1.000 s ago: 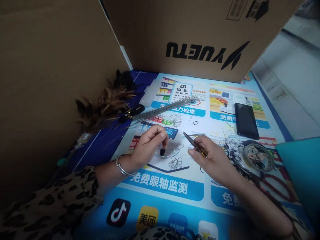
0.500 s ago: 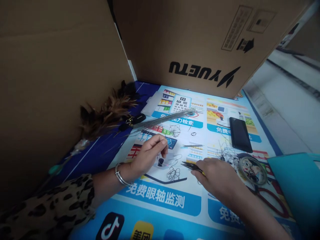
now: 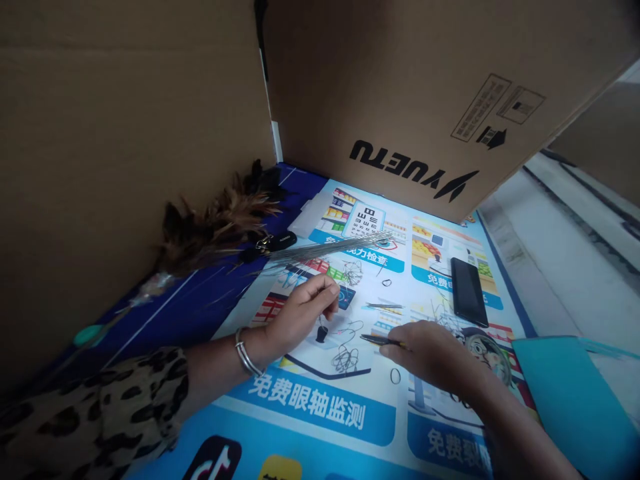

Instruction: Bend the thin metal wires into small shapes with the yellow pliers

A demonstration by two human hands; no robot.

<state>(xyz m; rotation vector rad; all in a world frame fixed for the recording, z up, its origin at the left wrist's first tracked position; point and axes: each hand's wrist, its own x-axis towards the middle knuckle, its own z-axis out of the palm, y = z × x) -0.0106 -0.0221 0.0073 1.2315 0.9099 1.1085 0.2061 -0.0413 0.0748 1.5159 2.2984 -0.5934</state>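
My left hand [image 3: 303,310] is closed, thumb against curled fingers, above the printed sheet; whatever it pinches is too fine to make out. My right hand [image 3: 429,347] is wrapped round dark-jawed pliers [image 3: 383,341], whose tips point left toward my left hand, with a space between. Below and between the hands lies a loose tangle of thin wire [image 3: 345,360]. Several short straight wires [image 3: 385,305] lie beyond the pliers. One small wire ring [image 3: 395,376] is just below my right hand, and another ring [image 3: 387,283] sits farther off.
A bundle of long thin wires [image 3: 333,247] lies across the back, beside a black key fob [image 3: 283,241] and brown feathers [image 3: 220,223]. Cardboard [image 3: 400,80] walls the back and left. On the right are a black phone [image 3: 469,291], a round tape roll [image 3: 500,360] and a teal folder [image 3: 575,393].
The view has tilted slightly. The pliers have turned flatter, and their jaws look closer together than before. The ring below my right hand shows more fully. My left hand stays closed.
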